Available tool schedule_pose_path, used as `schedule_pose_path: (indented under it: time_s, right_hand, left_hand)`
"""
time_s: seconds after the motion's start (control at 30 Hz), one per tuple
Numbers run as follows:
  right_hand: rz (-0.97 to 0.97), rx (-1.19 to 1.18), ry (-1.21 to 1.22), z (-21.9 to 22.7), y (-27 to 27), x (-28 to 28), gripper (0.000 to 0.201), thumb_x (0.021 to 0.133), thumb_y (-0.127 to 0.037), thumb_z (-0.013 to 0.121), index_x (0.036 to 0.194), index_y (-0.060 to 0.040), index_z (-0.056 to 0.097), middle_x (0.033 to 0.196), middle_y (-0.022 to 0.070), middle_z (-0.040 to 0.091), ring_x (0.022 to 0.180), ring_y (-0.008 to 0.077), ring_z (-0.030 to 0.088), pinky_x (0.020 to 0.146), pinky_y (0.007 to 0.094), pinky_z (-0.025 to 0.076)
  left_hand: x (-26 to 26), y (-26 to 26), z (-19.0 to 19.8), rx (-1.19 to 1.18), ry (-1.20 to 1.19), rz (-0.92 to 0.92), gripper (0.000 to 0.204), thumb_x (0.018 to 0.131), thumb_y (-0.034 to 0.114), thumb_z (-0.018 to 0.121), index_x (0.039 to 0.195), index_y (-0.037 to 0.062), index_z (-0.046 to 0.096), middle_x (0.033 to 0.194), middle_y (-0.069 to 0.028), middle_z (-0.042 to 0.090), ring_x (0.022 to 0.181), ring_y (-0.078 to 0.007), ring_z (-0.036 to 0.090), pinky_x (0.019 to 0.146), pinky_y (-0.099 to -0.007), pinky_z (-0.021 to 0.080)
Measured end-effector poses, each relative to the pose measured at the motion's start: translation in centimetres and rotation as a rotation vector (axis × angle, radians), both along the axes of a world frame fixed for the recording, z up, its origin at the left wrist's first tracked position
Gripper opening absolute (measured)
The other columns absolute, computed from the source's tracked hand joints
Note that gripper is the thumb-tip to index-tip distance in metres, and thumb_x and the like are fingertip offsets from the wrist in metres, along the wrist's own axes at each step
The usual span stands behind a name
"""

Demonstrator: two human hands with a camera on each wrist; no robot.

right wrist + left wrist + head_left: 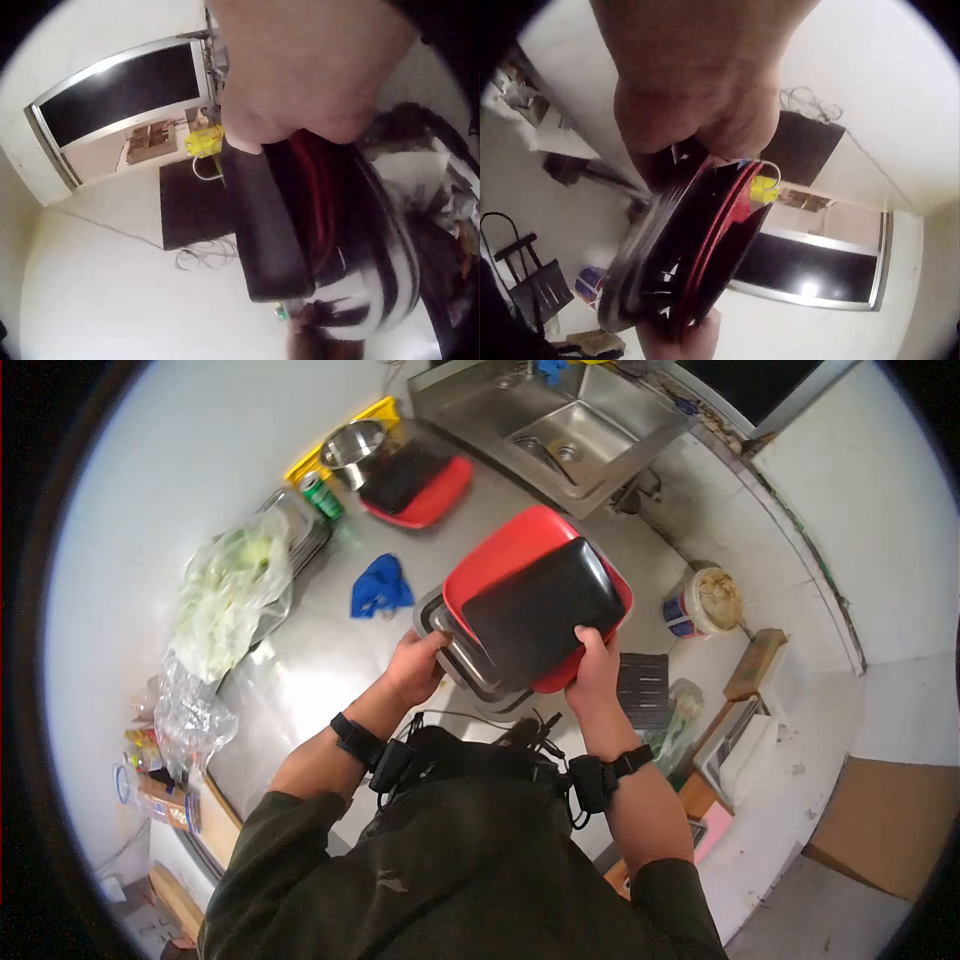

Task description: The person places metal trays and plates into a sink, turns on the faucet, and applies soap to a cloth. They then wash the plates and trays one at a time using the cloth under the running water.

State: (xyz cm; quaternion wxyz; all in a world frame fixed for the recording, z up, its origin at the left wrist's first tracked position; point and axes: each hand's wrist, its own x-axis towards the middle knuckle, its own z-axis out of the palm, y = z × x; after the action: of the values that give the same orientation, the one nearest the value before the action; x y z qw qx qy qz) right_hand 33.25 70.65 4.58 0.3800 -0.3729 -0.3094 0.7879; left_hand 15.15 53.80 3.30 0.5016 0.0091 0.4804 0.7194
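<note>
In the head view a stack is held up over the steel table: metal trays (470,665) lowest, red trays (520,545) on them, a black tray (545,610) tilted on top. My left hand (415,668) grips the stack's left edge at the metal trays. The right hand (595,672) grips the near right edge, its thumb over the black tray. The left wrist view shows the layers edge-on, metal trays (641,262) beside red ones (718,232). In the right wrist view the black tray (266,225) is nearest; the fingers beneath are hidden.
A blue cloth (380,587) lies on the table (320,660). Behind it are a green can (320,495), a steel bowl (352,448) and another red tray (440,495). Bagged vegetables (225,600) stand left, a sink (585,440) at the back, a bucket (705,603) right.
</note>
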Motion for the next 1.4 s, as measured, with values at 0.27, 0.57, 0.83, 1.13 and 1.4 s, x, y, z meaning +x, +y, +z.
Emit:
schedule_pose_path:
  time_s: [0.27, 0.57, 0.83, 1.13, 1.4]
  right_hand:
    - [0.072, -0.02, 0.076, 1.1, 15.8, 1.6, 0.05, 0.079, -0.005, 0.054, 0.128, -0.0046, 0.046, 0.118, 0.0112, 0.055, 0.107, 0.0281, 0.056, 0.093, 0.043, 0.046]
    - [0.152, -0.014, -0.204, -1.5, 33.3, -1.0, 0.049, 0.078, -0.011, 0.053, 0.126, -0.0037, 0.05, 0.117, 0.0144, 0.058, 0.108, 0.0287, 0.058, 0.094, 0.0422, 0.048]
    - [0.255, 0.077, -0.221, 2.0, 45.9, -7.2, 0.047, 0.078, -0.018, 0.056, 0.123, -0.0041, 0.052, 0.114, 0.0147, 0.06, 0.106, 0.0312, 0.059, 0.095, 0.045, 0.047]
    - [0.486, 0.186, -0.359, 1.3, 61.4, -20.7, 0.04, 0.08, -0.018, 0.057, 0.116, -0.0021, 0.054, 0.108, 0.0116, 0.061, 0.099, 0.0293, 0.061, 0.091, 0.0415, 0.049]
    - [0.831, 0.139, -0.444, -6.2, 77.7, -34.6, 0.044, 0.08, -0.01, 0.059, 0.123, -0.0032, 0.053, 0.11, 0.0116, 0.061, 0.095, 0.0277, 0.061, 0.083, 0.0415, 0.051]
  left_hand:
    - [1.5, 14.4, -0.1, -0.074, 0.043, -0.112, 0.039, 0.089, 0.008, 0.058, 0.127, 0.0022, 0.046, 0.118, -0.0109, 0.058, 0.106, -0.0256, 0.06, 0.094, -0.0405, 0.048]
    - [-2.9, 29.9, 0.8, 0.069, 0.148, -0.338, 0.058, 0.082, 0.021, 0.071, 0.132, 0.0062, 0.046, 0.119, -0.0066, 0.059, 0.111, -0.0177, 0.054, 0.095, -0.0349, 0.044]
    - [-7.7, 38.0, -1.1, 0.079, 0.538, -0.382, 0.072, 0.083, 0.027, 0.071, 0.139, 0.0005, 0.036, 0.132, -0.0167, 0.052, 0.119, -0.0229, 0.051, 0.101, -0.0368, 0.04]
    - [-11.2, 32.7, -5.4, -0.452, 0.462, -0.06, 0.041, 0.088, 0.023, 0.065, 0.116, -0.0035, 0.054, 0.095, -0.0143, 0.066, 0.087, -0.0194, 0.063, 0.079, -0.0316, 0.05]
    - [-8.1, 39.0, -2.1, -0.842, 0.197, 0.262, 0.039, 0.088, 0.02, 0.061, 0.116, -0.0062, 0.053, 0.092, -0.0136, 0.066, 0.083, -0.0181, 0.063, 0.076, -0.0293, 0.049]
